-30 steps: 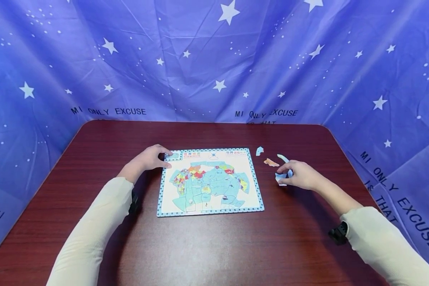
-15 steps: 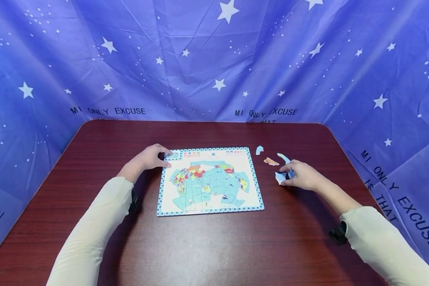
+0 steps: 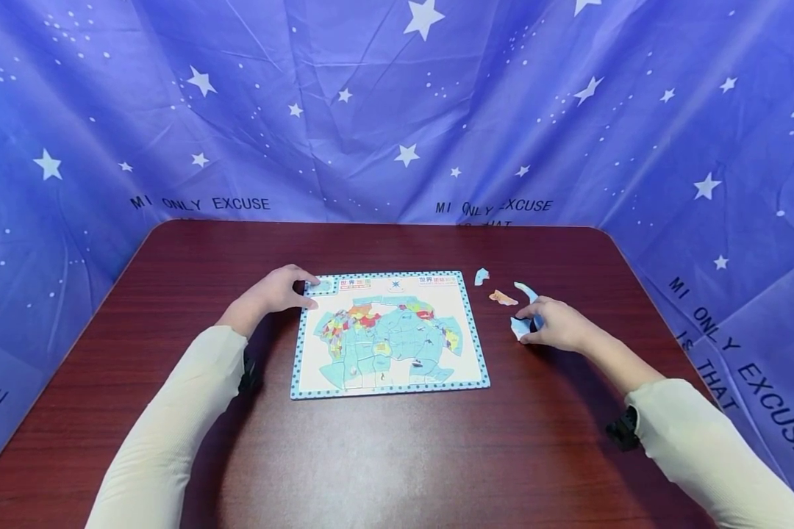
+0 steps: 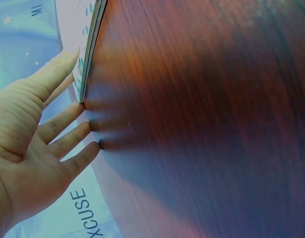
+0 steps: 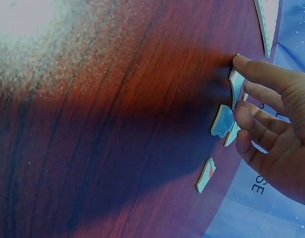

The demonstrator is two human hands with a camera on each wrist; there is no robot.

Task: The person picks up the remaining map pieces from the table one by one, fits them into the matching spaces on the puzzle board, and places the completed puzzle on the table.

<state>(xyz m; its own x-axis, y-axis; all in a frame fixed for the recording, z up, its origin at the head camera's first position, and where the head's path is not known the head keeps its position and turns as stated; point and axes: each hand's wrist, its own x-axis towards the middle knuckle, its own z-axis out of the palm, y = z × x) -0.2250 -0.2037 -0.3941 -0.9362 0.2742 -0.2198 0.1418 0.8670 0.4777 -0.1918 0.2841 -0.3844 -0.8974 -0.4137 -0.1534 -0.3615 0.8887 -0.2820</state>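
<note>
A world-map jigsaw board [image 3: 307,353] with a blue dotted border lies on the table, partly filled with map pieces. My left hand [image 3: 276,291] rests at its far left corner. In the left wrist view the thumb [image 4: 61,64] lies on the board, the other fingers spread beside the corner. To the board's right, my right hand [image 3: 559,323] pinches a pale blue puzzle piece [image 3: 519,329] between thumb and forefinger, low over the tabletop. A second blue piece [image 5: 223,121] lies by its lower fingers, seen in the right wrist view.
More loose pieces lie near the right hand: a curved pale one [image 3: 526,291], an orange one [image 3: 503,297] and a small light blue one [image 3: 481,277]. The dark red wooden table [image 3: 384,455] ends at a blue star-printed curtain [image 3: 357,132].
My right fingers have shifted slightly right and tilted the pale blue piece a little. The left hand and the board have stayed in place.
</note>
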